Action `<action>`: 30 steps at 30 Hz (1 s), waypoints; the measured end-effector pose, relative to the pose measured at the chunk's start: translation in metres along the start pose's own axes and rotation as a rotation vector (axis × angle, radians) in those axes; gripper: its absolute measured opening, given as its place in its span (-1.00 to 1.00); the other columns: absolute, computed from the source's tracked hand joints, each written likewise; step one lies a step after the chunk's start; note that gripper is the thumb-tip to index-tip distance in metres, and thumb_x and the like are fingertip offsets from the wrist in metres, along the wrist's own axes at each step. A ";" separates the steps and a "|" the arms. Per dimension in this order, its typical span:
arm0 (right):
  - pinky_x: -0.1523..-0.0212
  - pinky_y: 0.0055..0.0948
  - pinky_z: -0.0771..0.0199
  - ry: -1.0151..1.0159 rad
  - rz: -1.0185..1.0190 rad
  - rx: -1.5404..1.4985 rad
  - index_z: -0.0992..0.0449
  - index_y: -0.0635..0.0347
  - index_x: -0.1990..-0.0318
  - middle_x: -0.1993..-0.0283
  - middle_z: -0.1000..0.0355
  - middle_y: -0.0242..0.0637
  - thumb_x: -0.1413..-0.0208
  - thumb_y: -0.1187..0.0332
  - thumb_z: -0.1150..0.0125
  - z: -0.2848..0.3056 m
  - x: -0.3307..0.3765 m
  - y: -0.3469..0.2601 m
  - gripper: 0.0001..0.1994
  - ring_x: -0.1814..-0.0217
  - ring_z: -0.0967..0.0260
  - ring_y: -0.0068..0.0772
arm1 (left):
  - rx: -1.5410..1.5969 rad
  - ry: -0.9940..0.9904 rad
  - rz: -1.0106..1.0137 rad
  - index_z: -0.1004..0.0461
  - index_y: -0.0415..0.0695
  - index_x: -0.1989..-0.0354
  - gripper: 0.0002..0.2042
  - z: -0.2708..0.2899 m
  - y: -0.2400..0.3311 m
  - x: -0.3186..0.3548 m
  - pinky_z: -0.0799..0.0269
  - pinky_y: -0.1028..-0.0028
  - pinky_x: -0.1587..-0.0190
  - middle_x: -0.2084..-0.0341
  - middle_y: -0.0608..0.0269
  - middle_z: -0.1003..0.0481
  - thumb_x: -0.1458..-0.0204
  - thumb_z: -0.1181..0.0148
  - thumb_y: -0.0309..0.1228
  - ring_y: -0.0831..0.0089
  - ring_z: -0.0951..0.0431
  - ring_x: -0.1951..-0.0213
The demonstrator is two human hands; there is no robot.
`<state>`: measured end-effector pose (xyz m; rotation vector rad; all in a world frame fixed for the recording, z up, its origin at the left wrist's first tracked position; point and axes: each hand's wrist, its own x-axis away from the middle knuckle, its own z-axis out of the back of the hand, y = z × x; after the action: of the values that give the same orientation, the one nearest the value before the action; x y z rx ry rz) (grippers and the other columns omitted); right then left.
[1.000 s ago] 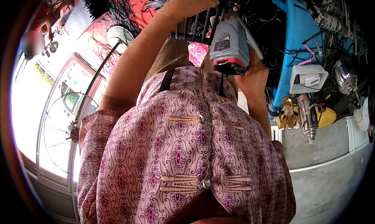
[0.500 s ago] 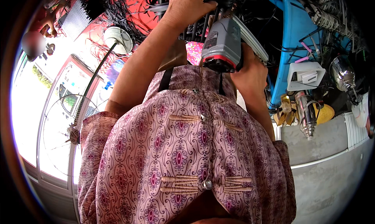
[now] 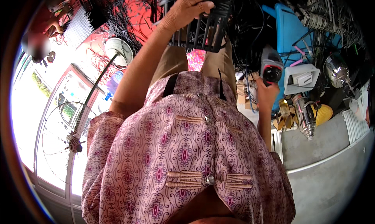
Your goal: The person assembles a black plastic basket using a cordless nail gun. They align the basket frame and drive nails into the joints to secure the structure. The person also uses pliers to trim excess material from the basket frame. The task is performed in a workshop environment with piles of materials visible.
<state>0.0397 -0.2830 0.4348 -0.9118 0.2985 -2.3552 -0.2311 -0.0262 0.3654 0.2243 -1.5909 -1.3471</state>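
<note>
Left hand [image 3: 187,11] clamped on black wire crate [image 3: 203,29], raised ahead over knees. Right hand [image 3: 265,93] gripping grey-red power tool [image 3: 270,66], nose up, right of crate, apart; right hand nearer body.

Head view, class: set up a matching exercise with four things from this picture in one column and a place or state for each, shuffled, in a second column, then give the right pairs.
Things:
1. black slatted plastic crate
2. grey power tool with a red ring at its end
3. shiny chrome lamp head
4. round wire fan guard

Places or states:
A. at the far left, by the bright window
B. gripped by the left hand, raised at the top
C. at the far right, among the clutter
D. held in the right hand

Pairs: 1-B, 2-D, 3-C, 4-A
</note>
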 end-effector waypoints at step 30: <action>0.43 -0.46 -0.34 -0.045 0.003 -0.215 -0.39 0.35 0.52 0.55 -0.36 -0.39 0.16 0.32 -0.47 -0.005 0.016 -0.002 -0.66 0.49 -0.29 -0.56 | -0.177 0.130 0.095 -0.58 -0.19 0.32 -0.74 -0.030 0.033 0.014 -0.23 0.61 0.57 0.67 0.45 -0.44 0.13 -0.39 -0.29 0.72 -0.35 0.63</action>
<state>0.0255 -0.2912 0.4405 -1.0611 0.5429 -2.3277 -0.2007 -0.0432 0.3969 0.1241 -1.3498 -1.3631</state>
